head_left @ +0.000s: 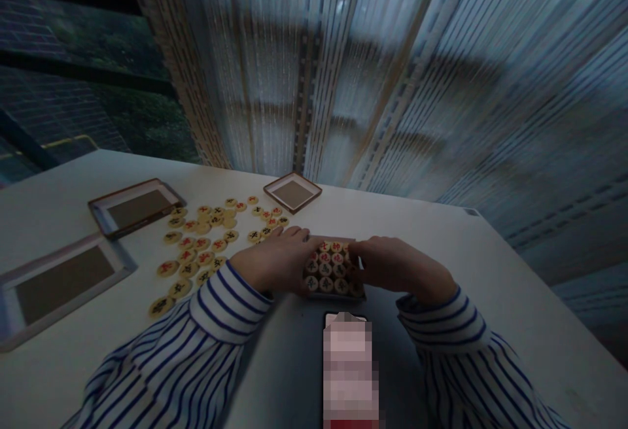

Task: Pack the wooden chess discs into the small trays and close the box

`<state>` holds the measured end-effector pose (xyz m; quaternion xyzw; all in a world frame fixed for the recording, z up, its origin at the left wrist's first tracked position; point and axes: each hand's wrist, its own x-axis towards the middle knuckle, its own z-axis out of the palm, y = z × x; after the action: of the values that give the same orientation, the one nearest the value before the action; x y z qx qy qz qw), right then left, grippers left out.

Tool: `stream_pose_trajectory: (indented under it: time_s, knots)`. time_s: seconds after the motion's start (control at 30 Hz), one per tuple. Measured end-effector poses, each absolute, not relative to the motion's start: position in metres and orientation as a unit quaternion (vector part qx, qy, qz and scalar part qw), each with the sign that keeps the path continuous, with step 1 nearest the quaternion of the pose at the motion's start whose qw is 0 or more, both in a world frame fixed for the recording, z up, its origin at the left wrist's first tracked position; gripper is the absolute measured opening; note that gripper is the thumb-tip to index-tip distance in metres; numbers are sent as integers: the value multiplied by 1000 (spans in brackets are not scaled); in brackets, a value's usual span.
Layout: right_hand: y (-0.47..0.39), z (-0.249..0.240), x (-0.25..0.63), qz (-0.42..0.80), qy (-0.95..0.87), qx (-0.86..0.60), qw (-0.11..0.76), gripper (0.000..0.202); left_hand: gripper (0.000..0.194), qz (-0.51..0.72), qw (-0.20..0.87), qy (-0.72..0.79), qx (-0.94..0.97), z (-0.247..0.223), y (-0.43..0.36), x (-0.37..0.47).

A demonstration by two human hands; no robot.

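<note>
A small open box [364,296] holds rows of round xiangqi pieces [325,268], wooden discs with red or black characters. My left hand [277,260] lies along the box's left side. Its fingers are stretched out towards the far edge, and the thumb side touches the box. At the far right corner of the box, my right hand [400,264] has its fingers bent together over the end of the rows. Those fingertips hide the pieces under them, so what they grip cannot be made out.
Many loose xiangqi pieces [201,244] are scattered left of the box. Shallow trays or lids stand on the white table [422,239]: one at the back [293,191], one further left [137,206], one at the near left [63,285]. A phone-like object, pixelated [348,370], is nearest me. Striped curtains [343,89] hang behind.
</note>
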<state>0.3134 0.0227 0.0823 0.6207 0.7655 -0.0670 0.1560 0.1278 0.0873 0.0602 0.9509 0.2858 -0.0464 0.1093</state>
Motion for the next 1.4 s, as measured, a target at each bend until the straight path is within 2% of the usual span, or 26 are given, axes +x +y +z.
stream_pose_trajectory:
  time_s: [0.47, 0.87, 1.4]
  knots:
    - [24, 82, 323, -74, 759, 633, 131, 26, 77, -45, 107, 283, 952, 57, 89, 127]
    - [27, 79, 328, -89, 765, 625, 129, 34, 76, -47, 106, 283, 952, 59, 87, 126]
    - [25, 82, 330, -96, 772, 619, 108, 28, 75, -39, 105, 275, 955, 53, 90, 125]
